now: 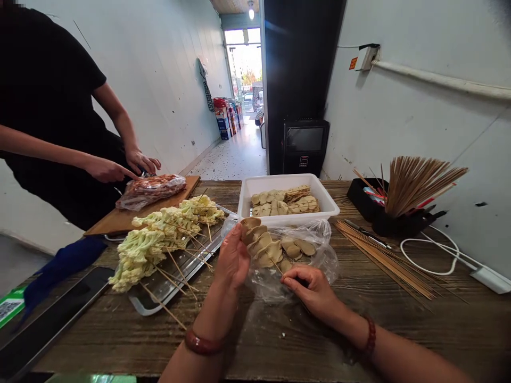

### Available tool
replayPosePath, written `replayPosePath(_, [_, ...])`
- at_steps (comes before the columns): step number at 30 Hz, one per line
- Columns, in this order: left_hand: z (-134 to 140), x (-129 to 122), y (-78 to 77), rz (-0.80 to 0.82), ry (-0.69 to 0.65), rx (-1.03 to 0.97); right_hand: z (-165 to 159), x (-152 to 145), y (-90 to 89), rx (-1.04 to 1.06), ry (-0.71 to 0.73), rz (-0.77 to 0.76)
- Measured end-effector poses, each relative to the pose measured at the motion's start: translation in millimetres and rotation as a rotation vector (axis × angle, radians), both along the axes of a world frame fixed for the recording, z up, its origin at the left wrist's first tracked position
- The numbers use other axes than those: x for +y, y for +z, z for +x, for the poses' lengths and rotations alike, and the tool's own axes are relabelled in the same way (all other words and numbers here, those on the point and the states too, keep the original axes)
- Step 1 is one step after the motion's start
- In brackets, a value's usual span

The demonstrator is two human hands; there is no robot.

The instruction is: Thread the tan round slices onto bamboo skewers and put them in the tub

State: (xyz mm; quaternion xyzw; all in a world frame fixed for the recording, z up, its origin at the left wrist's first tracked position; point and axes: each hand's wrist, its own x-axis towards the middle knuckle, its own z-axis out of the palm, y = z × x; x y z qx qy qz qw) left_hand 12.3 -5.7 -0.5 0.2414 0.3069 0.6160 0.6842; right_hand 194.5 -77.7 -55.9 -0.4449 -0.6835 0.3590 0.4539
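Far left, a co-worker in black points one hand (107, 170) at bagged meat (154, 189) on a wooden board (191, 186). Next, cauliflower skewers (163, 234) lie across a metal tray (149, 307), sticks angled toward you. Your left hand (232, 260), palm turned inward, closes its fingertips on the slices at the far end of the loaded skewer (265, 247). This skewer of pale, flat slices is held above a clear plastic bag (265, 287), on which loose slices (297, 248) lie. Behind the bag, a white tub (289, 219) contains more filled skewers. Your right hand (311, 290) pinches the skewer's near end, thumb against forefinger. Farther right, bare sticks (385, 260) lie on the table beside a black holder (393, 226) with an upright, fanned bundle.
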Motion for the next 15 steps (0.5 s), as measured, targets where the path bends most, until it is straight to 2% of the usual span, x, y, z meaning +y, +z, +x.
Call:
replayPosePath(11, [-6.8, 3.3, 3.8, -0.016, 0.14, 0.035, -0.1, 0.1, -0.4, -0.027, 0.039, 0.006])
replayPosePath(15, [-4.5, 3.4, 3.9, -0.013, 0.143, 0.039, -0.4, 0.1, -1.3, -0.032, 0.034, 0.01])
